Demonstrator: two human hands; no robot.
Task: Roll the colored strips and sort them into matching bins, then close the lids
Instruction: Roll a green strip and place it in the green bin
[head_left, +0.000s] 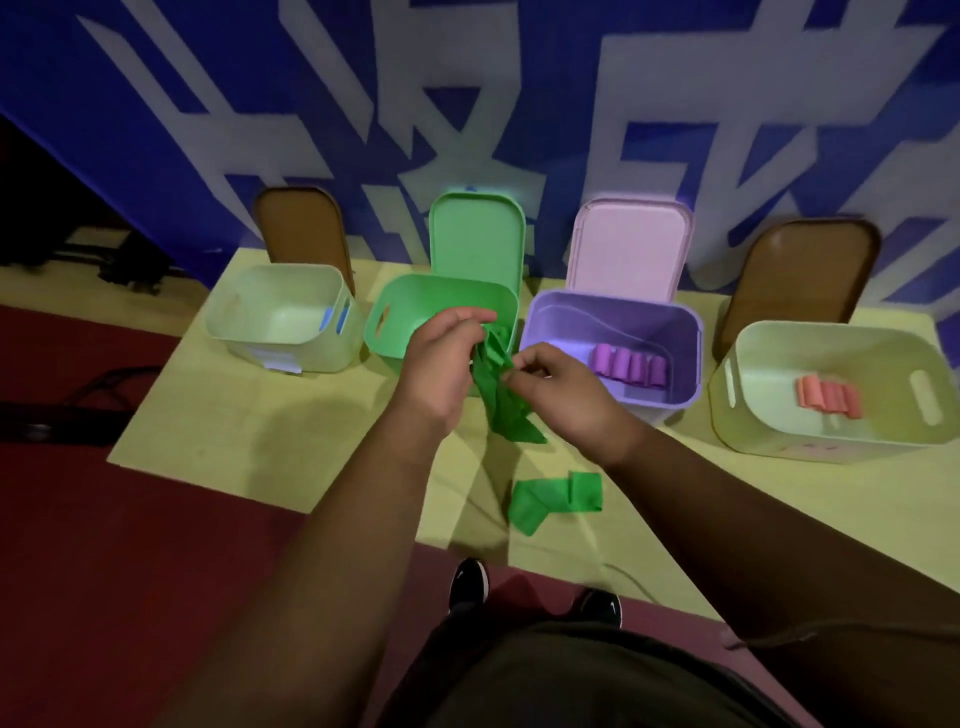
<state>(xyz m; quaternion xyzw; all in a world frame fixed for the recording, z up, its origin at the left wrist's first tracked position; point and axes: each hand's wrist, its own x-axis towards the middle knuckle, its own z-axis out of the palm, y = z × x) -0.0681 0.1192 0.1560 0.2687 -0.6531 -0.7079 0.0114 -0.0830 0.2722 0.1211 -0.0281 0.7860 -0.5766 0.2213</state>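
Both hands meet above the middle of the pale yellow table (234, 426), just near of the bright green plastic bin (384, 332). The left hand (441, 358) pinches the top of a crumpled green strip (501, 400) with curled fingers. The right hand (561, 395) nips the same strip a little lower between thumb and fingertips. The loose end hangs toward the tabletop.

A second green strip (550, 499) lies folded on the table, nearer the person.

The green bin's lid (478, 239) stands open behind it. To its right, the lilac plastic bin (571, 306) holds purple rolls (628, 364) under a raised pink lid (628, 249). At far right, a pale green bin (779, 431) holds salmon-coloured rolls (828, 397).
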